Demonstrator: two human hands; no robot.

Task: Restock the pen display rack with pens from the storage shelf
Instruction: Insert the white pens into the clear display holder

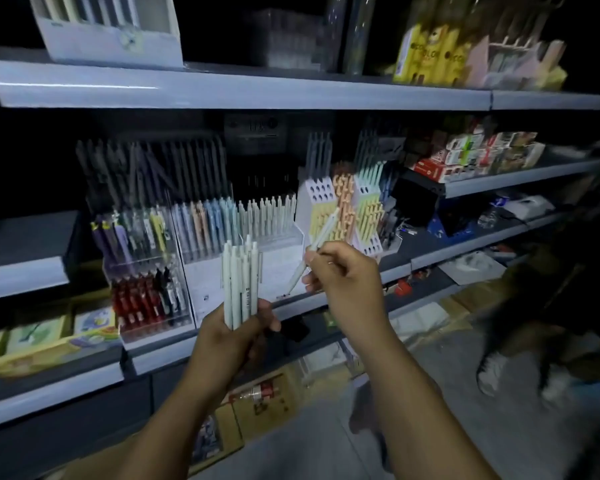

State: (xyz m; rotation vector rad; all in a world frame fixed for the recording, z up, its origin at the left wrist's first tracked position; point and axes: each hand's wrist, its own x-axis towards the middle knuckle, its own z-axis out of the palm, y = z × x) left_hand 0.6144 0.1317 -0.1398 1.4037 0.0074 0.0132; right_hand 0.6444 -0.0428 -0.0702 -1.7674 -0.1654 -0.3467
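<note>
My left hand (238,336) grips a bundle of several pale mint pens (240,282), held upright in front of the shelf. My right hand (343,271) pinches a single pale pen (321,239), tilted up to the right, its tip pointing down-left. Behind both hands stands the clear pen display rack (243,220) with rows of pastel and white pens; part of its front row is hidden by the bundle. To its right is a white stand with round holes (317,195), partly filled with pens.
A clear case of red and black pens (146,296) sits left of the rack. Boxes of stationery (49,337) lie at the far left. Shelf edges (222,91) run above and below. Cartons (264,403) are on the floor, and a person's shoe (490,374) at right.
</note>
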